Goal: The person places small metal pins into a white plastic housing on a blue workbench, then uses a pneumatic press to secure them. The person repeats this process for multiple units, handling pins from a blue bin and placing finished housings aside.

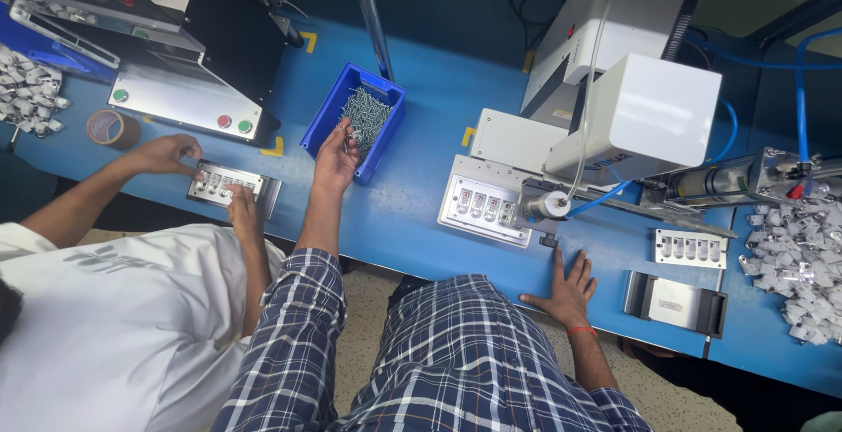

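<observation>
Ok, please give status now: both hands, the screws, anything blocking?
Left hand fingers in the blue bin of screws. Right hand flat on the blue table, empty. A co-worker's hands on a metal fixture beside; nothing blocking.

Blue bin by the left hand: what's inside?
The blue bin holds a loose heap of small silvery screws. The left hand reaches in and covers its near end; the bottom is hidden.

Factory assembly line, small-parts station. Long blue workbench (421,213) with yellow corner markers. White automatic screwdriving machine (614,72) with blue air hoses on the right, metal fixture plates (485,208) with part slots, blue bin of screws (355,121) in the middle, push-button control box (189,99) far left, heaps of small white parts (794,261) at both ends.
</observation>
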